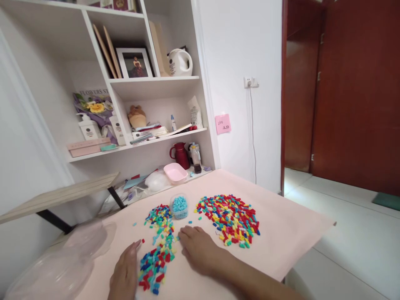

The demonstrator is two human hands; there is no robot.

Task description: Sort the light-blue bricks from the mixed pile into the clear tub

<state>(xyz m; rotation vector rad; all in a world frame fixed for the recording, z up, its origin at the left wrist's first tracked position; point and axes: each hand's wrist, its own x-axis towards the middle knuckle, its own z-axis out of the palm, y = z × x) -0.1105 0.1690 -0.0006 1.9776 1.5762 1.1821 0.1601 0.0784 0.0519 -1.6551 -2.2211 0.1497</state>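
Note:
Two heaps of small coloured plastic pieces lie on a pale pink table point(281, 233). The nearer, longer heap point(158, 246) runs between my hands; the bigger round heap point(231, 218) lies to the right. A small clear cup of blue pieces point(179, 206) stands between the heaps. My left hand point(125, 273) lies flat on the table, fingers stretched out, touching the left edge of the near heap. My right hand point(198, 248) rests palm down with fingers spread, its fingertips at the right edge of the same heap. Neither hand holds anything.
A clear plastic lid or bag point(68, 258) lies at the table's left corner. A pink bowl point(175, 173), a red jug point(180, 155) and clutter stand behind the table under white shelves point(156, 81). A wooden board point(59, 196) juts out at left. Open floor lies right.

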